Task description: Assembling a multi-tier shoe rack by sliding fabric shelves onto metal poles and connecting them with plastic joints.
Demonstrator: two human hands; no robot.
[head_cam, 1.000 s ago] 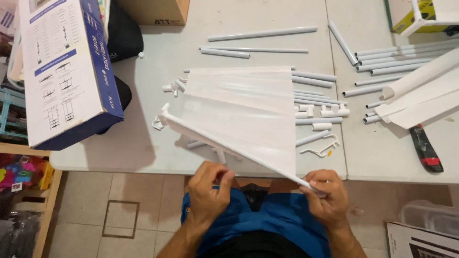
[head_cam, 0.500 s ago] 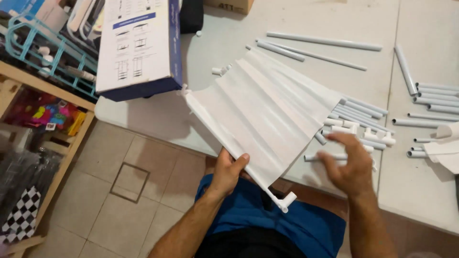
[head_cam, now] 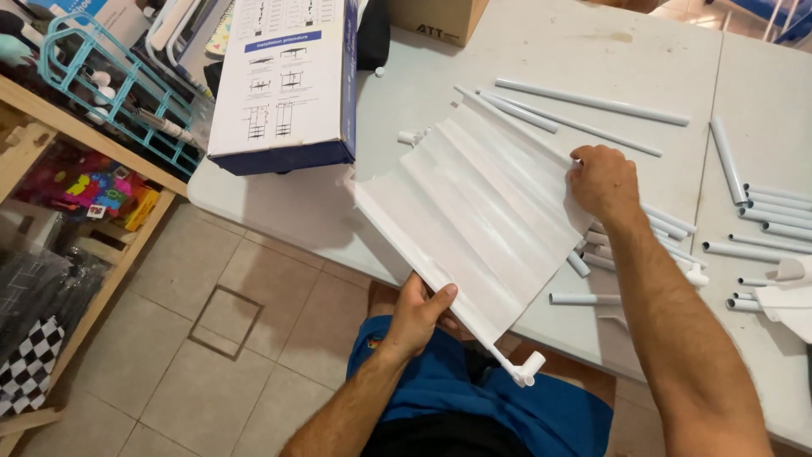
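left hand (head_cam: 420,315) is under the near edge of the white fabric panel (head_cam: 478,216), fingers curled up around the rod that runs along that edge, thumb on top — a firm wrap, closed on it. the rod ends in a small white plastic connector (head_cam: 529,369) that sticks out past the table edge, over the blue shorts (head_cam: 499,406). right hand (head_cam: 604,181) is up at the far side of the panel, palm down, fingers bent over its edge and pressing on it; whether it truly pinches the fabric or just rests there, i cannot tell from here. the panel lies slanted across the grey table (head_cam: 550,51), its near corner hanging off the edge towards the person, creases running lengthwise along it. just beside the right hand, short white tubes (head_cam: 668,227) lie in a loose bunch, partly tucked under the panel's right side. further up the table two long white tubes (head_cam: 592,101) lie well apart from the hands, more tubes (head_cam: 774,203) stacked off to the right. a blue and white box (head_cam: 283,80) with line drawings on its lid sits on the left end of the table, near the panel's far corner — not touching it as far as i can see. a turquoise wire rack (head_cam: 101,80) stands past the table on the left, above a wooden shelf (head_cam: 51,127), tiled floor (head_cam: 211,338) below.
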